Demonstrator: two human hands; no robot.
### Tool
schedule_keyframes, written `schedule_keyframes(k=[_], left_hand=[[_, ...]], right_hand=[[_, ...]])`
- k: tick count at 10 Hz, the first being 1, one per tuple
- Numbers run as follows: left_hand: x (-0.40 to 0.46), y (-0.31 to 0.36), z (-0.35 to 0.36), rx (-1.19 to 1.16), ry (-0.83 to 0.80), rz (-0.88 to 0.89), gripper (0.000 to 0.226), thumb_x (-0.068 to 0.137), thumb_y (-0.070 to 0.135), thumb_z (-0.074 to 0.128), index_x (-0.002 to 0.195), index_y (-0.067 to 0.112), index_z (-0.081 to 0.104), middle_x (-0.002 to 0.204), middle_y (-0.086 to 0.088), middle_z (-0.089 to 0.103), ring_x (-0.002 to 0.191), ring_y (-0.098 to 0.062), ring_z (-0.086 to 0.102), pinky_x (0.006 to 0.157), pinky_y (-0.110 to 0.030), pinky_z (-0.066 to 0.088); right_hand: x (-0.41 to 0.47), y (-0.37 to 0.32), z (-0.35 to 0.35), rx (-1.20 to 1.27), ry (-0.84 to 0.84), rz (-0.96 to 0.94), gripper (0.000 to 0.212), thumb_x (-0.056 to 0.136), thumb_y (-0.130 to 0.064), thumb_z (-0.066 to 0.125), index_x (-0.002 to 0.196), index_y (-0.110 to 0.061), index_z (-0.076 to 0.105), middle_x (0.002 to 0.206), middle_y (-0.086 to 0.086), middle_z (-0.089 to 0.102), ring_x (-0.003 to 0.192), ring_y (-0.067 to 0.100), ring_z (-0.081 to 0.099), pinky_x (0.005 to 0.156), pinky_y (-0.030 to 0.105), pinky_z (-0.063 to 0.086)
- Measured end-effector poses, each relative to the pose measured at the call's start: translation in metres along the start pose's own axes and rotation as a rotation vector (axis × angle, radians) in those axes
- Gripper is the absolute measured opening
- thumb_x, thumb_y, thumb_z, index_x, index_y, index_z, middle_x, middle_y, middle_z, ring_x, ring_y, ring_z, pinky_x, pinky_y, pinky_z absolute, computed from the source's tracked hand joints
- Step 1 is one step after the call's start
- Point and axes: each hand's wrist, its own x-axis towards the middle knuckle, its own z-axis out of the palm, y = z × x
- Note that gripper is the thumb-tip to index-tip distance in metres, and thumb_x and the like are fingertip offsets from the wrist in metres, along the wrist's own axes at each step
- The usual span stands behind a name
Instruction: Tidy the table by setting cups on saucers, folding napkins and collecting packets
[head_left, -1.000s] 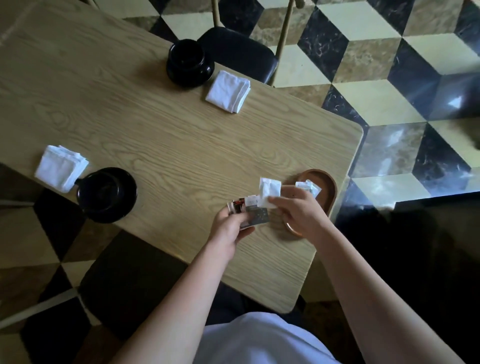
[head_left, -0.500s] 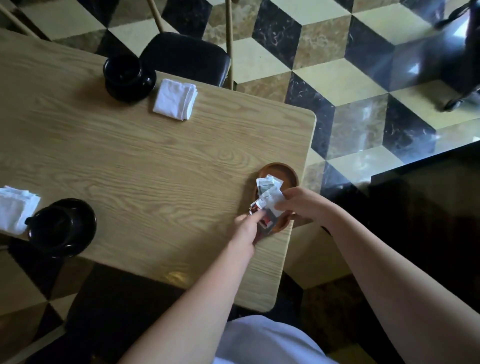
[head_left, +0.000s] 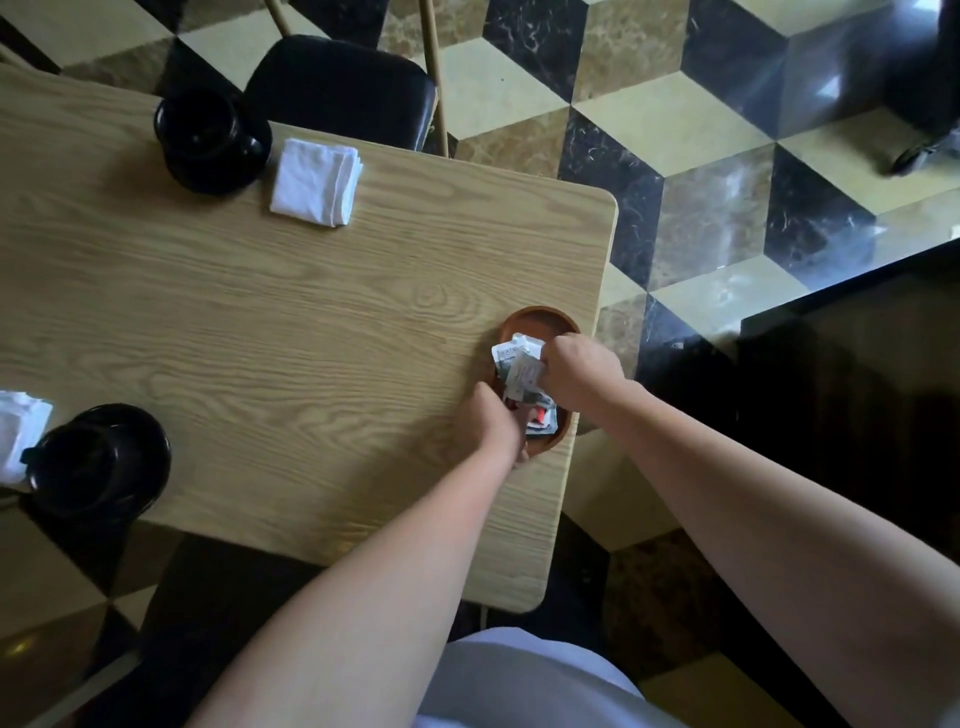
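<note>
Two cups (head_left: 210, 136), two napkins (head_left: 317, 182), one tray (head_left: 540, 319) of packets (head_left: 519, 369).

Packets (head_left: 519, 371), white and crumpled, some with red print, heaped in brown oval dish (head_left: 540, 319) at counter's right edge. Two black cups on saucers: far (head_left: 208, 137), near-left (head_left: 96, 462). A folded white napkin (head_left: 317, 182) beside the far cup; another (head_left: 18, 431) touches the near one.

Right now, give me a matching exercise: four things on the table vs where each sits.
Things:
1. folded white napkin
2. oval brown wooden tray
3. black cup on black saucer
4. left hand

Places:
A. right table edge
B. near left table edge
C. far side, beside the other black cup
D. over the tray's near end

Pairs: 1-C, 2-A, 3-B, 4-D
</note>
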Motion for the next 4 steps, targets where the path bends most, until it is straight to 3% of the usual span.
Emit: schedule_keyframes(k=[1,2,3,4], left_hand=[[-0.006,0.001,-0.005,0.191,0.089,0.242,0.034,0.085,0.019,0.074,0.106,0.007,0.051,0.108,-0.013,0.066,0.093,-0.030,0.064,0.072,-0.036,0.048],[-0.017,-0.005,-0.018,0.366,0.096,0.463,0.027,0.090,0.029,0.066,0.098,0.013,0.045,0.092,-0.008,0.064,0.087,-0.033,0.062,0.062,-0.032,0.029],[-0.021,-0.022,-0.038,0.770,0.081,0.771,0.022,0.096,0.034,0.051,0.102,0.013,0.051,0.099,-0.012,0.065,0.091,-0.037,0.062,0.065,-0.037,0.038],[-0.021,-0.045,-0.057,1.137,-0.039,0.985,0.032,0.097,0.039,0.044,0.118,0.017,0.054,0.115,-0.009,0.059,0.108,-0.033,0.056,0.087,-0.044,0.045]], right_hand=[[-0.009,0.003,0.006,0.074,0.129,0.026,0.022,0.089,-0.018,0.063,0.110,-0.014,0.058,0.110,0.007,0.058,0.098,0.030,0.061,0.069,0.036,0.044],[-0.028,0.010,0.013,0.194,0.181,0.050,0.034,0.086,-0.022,0.069,0.116,-0.013,0.055,0.116,0.009,0.054,0.103,0.031,0.058,0.074,0.036,0.047],[-0.055,0.013,0.021,0.308,0.177,0.137,0.042,0.087,-0.029,0.069,0.124,-0.013,0.054,0.120,0.010,0.055,0.108,0.031,0.058,0.084,0.040,0.052],[-0.087,0.009,0.036,0.380,0.156,0.242,0.049,0.090,-0.036,0.064,0.133,-0.014,0.053,0.130,0.012,0.055,0.116,0.032,0.057,0.090,0.041,0.051]])
